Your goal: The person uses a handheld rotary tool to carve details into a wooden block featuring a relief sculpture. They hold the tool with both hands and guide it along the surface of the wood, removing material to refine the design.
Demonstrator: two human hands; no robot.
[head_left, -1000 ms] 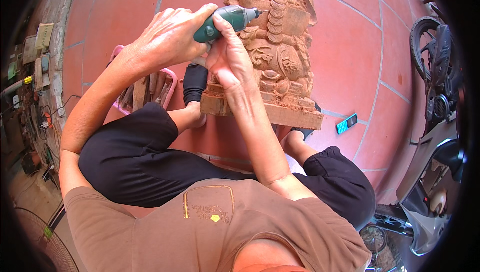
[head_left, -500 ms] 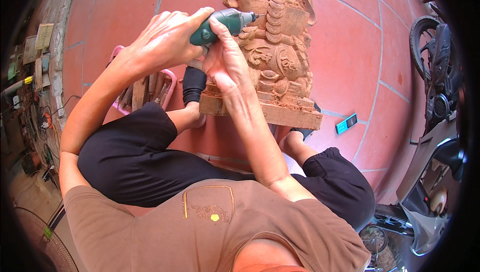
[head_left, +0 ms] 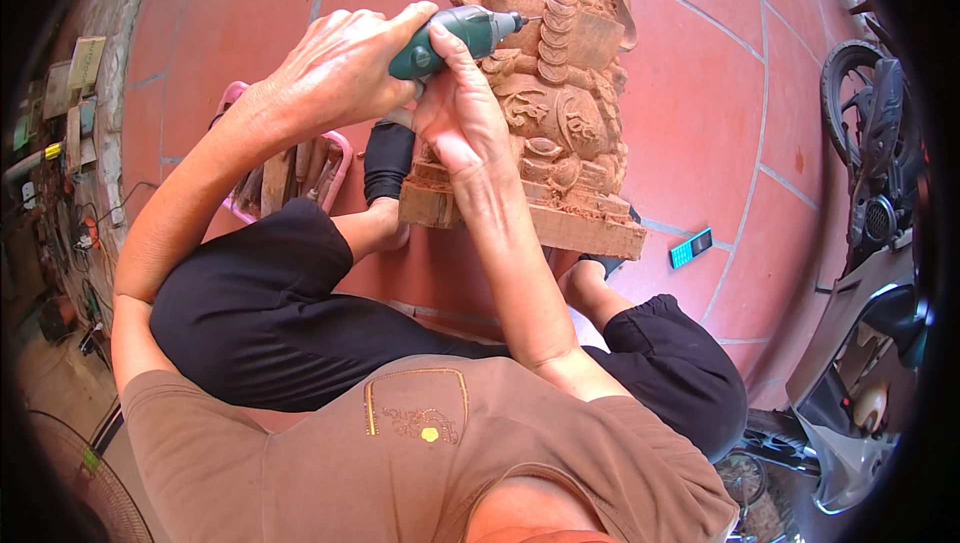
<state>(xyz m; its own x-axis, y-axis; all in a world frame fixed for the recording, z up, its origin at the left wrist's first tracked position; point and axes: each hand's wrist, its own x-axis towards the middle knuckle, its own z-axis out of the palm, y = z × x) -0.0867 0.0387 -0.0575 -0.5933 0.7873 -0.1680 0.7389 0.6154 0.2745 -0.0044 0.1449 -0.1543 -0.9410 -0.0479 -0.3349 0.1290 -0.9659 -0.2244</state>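
Observation:
A green rotary tool (head_left: 462, 38) with a grey nose is held in both hands. My left hand (head_left: 345, 63) wraps round its rear end from the left. My right hand (head_left: 465, 118) supports it from the near side, thumb along the body. The thin bit points right, at a row of overlapping carved discs on a carved wooden statue (head_left: 575, 123); I cannot tell whether its tip touches. The statue's thick, square-edged base faces me, with wood dust in its recesses. My right wrist and forearm pass over the base's left part.
A pink basket (head_left: 347, 168) of wooden-handled tools stands by my left leg. On the red tiled floor (head_left: 700, 133) lies a small blue phone (head_left: 691, 248), right of the statue. A motorbike (head_left: 870, 343) stands at the right; a fan (head_left: 75, 483) is at lower left. Clutter lines the left wall.
Both hands and the rotary tool have shifted slightly right and away from me, bringing the bit further across the carved discs. The grip looks the same.

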